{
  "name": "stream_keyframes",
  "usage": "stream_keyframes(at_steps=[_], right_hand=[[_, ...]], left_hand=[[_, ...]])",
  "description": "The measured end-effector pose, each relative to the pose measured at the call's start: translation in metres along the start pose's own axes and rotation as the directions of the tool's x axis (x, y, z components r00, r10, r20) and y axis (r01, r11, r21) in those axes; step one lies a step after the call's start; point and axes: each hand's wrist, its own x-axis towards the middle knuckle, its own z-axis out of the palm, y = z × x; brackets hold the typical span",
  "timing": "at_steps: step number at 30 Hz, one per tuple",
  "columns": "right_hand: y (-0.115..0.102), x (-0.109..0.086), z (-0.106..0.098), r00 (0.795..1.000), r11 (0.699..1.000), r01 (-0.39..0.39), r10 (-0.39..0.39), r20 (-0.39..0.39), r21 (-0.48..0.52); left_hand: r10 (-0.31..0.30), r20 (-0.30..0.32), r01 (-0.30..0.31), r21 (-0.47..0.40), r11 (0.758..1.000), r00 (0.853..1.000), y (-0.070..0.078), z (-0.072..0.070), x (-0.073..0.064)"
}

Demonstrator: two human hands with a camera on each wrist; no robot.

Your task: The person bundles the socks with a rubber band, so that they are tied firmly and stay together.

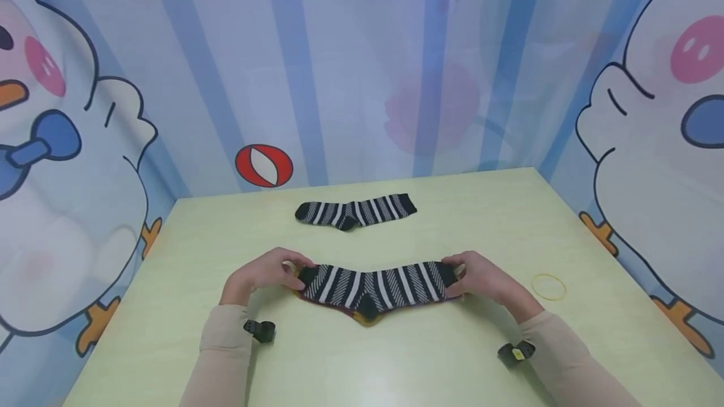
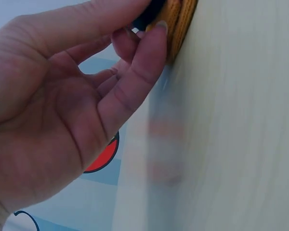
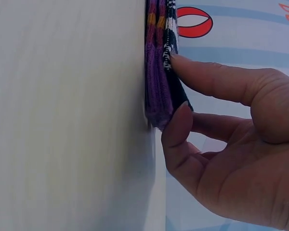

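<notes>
A black sock with white stripes [image 1: 376,287] lies flat on top of other socks in front of me. Beneath it shows an orange heel [image 1: 366,320], and the right wrist view reveals purple layers [image 3: 156,91] under the striped one. My left hand [image 1: 277,270] pinches the striped sock's dark left end, where orange knit [image 2: 183,29] sits below the fingers. At the other end, my right hand [image 1: 477,276] holds the black right end between thumb and fingers. Farther back, a matching striped sock [image 1: 356,212] lies alone, apart from both hands.
A thin yellow band [image 1: 548,287] lies on the pale table [image 1: 362,372], right of my right hand. Behind the table's back edge hangs a blue striped curtain [image 1: 351,80] printed with cartoon ducks. Dark wrist cameras [image 1: 261,331] sit on both sleeves.
</notes>
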Motion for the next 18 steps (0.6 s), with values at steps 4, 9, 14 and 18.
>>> stream_keyframes(at_steps=[4, 9, 14, 18], right_hand=[[0.0, -0.0004, -0.0008, 1.0, 1.0, -0.005, 0.005, 0.002, 0.005], [0.0007, -0.001, -0.002, 1.0, 1.0, -0.003, 0.003, 0.009, 0.007], [0.0008, -0.0019, -0.0028, 1.0, 1.0, 0.012, -0.012, 0.012, -0.002], [0.001, -0.0018, -0.0027, 1.0, 1.0, 0.012, -0.012, 0.008, -0.002]], left_hand=[[-0.019, -0.01, 0.019, 0.014, 1.0, 1.0, -0.0001, -0.0008, 0.0001], [-0.035, -0.019, 0.035, 0.008, 0.999, 0.999, -0.0001, -0.0002, 0.0015], [-0.04, -0.027, 0.04, 0.004, 0.999, 0.999, 0.0001, -0.0002, 0.0005], [-0.031, -0.03, 0.031, 0.003, 1.0, 0.999, -0.0001, -0.0005, 0.0007]])
